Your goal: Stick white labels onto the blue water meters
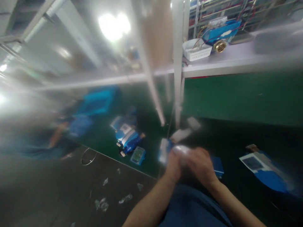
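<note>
My left hand [174, 164] and my right hand [201, 163] are close together in front of my body, both blurred. Between them is a small shiny whitish thing [181, 149]; the blur hides what kind it is. Fingers of both hands close round it. Just beyond my left hand lies a white and blue part [163, 150] on the green tabletop [149, 162]. White blocks [181, 135] are a little farther off. A dark blue box [217, 166] sits beside my right hand.
Blue and white devices [127, 135] and a clear blue case with a circuit board [138, 155] lie to the left. Another device [265, 170] is at right. Posts [178, 63] carry a shelf [236, 64]. A co-worker's arm [56, 134] shows far left. Plastic scraps [101, 204] litter the floor.
</note>
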A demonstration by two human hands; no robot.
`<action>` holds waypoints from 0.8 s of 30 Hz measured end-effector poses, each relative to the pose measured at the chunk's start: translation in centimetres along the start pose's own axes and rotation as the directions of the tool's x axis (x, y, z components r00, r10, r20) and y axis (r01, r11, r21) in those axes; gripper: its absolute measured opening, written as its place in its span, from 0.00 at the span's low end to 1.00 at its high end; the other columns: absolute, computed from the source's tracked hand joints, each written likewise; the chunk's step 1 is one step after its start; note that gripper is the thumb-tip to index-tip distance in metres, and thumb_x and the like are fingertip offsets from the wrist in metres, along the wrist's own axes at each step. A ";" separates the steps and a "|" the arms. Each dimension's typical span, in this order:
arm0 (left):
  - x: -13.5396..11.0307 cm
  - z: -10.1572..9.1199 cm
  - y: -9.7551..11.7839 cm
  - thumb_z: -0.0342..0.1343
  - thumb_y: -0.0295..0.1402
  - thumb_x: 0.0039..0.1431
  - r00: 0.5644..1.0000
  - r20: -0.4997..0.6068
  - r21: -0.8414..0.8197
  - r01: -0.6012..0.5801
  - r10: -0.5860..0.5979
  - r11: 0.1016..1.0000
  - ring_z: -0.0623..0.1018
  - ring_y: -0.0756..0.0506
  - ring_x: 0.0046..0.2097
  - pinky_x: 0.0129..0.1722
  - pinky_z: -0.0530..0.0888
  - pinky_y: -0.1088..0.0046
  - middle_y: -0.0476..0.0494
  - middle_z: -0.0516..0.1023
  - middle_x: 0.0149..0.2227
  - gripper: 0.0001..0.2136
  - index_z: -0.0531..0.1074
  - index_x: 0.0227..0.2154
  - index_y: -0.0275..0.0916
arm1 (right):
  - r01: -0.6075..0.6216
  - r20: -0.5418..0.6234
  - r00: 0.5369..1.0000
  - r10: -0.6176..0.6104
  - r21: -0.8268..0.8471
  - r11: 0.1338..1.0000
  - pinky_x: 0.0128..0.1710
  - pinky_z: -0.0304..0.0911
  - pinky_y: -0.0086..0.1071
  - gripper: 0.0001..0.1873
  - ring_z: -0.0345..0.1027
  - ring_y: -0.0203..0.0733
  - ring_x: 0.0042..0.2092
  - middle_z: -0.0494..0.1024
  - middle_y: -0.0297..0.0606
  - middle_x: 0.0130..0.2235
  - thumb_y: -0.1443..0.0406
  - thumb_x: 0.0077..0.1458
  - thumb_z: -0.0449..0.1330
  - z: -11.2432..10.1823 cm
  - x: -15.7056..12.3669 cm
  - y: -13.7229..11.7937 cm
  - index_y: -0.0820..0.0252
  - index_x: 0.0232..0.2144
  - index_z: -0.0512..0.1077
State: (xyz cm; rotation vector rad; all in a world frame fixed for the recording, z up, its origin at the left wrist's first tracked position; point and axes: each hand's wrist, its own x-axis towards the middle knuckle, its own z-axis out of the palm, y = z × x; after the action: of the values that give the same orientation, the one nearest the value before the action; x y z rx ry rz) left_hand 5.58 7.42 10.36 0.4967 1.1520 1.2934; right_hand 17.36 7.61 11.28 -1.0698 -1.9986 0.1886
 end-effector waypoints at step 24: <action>-1.1 -6.1 -0.5 0.53 0.26 0.48 0.960 -0.225 -0.002 0.170 -0.166 0.985 0.75 0.49 0.34 0.34 0.71 0.76 0.47 0.76 0.31 0.04 0.70 0.29 0.38 | -0.959 0.480 0.281 0.831 0.155 0.235 0.38 0.64 0.32 0.21 0.69 0.41 0.39 0.74 0.45 0.40 0.68 0.45 0.57 -0.4 -8.8 14.1 0.68 0.44 0.67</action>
State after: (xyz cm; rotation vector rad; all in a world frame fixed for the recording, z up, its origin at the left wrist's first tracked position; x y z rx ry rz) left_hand 0.68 4.49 7.88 0.2624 1.3641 1.2132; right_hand 28.90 9.73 -0.54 -1.8791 -1.1274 1.4593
